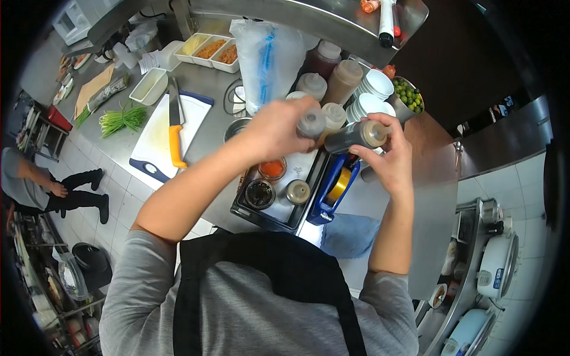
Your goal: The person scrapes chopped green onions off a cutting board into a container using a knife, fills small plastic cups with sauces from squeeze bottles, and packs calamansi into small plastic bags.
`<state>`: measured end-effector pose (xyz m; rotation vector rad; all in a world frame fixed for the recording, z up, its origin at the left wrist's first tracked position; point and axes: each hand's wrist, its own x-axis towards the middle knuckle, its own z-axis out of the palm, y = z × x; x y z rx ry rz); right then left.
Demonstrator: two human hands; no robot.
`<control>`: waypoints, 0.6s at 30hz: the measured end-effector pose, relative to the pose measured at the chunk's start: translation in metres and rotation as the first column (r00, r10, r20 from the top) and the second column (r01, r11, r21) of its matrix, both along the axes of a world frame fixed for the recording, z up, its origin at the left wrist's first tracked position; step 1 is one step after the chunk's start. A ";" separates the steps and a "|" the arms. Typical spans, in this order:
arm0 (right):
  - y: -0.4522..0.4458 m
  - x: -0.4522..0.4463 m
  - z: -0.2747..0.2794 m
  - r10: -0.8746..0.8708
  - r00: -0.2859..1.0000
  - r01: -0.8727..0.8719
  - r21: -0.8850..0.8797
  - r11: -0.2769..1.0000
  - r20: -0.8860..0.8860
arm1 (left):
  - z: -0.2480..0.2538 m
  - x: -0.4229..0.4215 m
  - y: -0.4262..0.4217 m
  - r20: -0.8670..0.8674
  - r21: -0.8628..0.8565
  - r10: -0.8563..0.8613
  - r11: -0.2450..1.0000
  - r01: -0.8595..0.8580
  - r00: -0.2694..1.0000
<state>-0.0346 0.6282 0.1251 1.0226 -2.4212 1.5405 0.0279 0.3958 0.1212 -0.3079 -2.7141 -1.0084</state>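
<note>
My left hand [276, 127] is closed around a clear squeeze bottle [312, 123], over the back of a black tray [264, 216]. In my right hand [393, 151] a squeeze bottle with dark contents [347, 137] lies tilted nearly sideways, its pale cap end towards my fingers. The two bottles are close together; I cannot tell whether they touch. On the tray below stand a jar of orange-red sauce [272, 168], a jar with dark contents [260, 194] and a pale-capped container [298, 192]. A blue tape dispenser [328, 199] with yellow tape sits right of the tray.
Several sauce bottles [344, 78], white bowls [376, 85] and a bowl of green limes [408, 96] stand behind. Leftward lie a cutting board [155, 139], an orange-handled knife [176, 142] and green stalks [123, 120]. A metal shelf [285, 18] overhangs. Another person [47, 181] stands far left.
</note>
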 end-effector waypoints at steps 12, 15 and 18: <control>-0.041 0.015 -0.045 0.162 0.981 -0.187 0.294 0.937 0.106 | -0.043 -0.002 -0.015 0.112 -0.107 0.136 0.986 -0.124 0.984; -0.045 0.014 -0.062 0.200 0.975 -0.221 0.332 0.917 0.098 | -0.058 -0.002 -0.019 0.102 -0.107 0.132 0.987 -0.121 0.986; -0.048 0.014 -0.073 0.188 0.980 -0.200 0.326 0.924 0.068 | -0.059 0.001 -0.018 0.109 -0.133 0.151 0.982 -0.137 0.982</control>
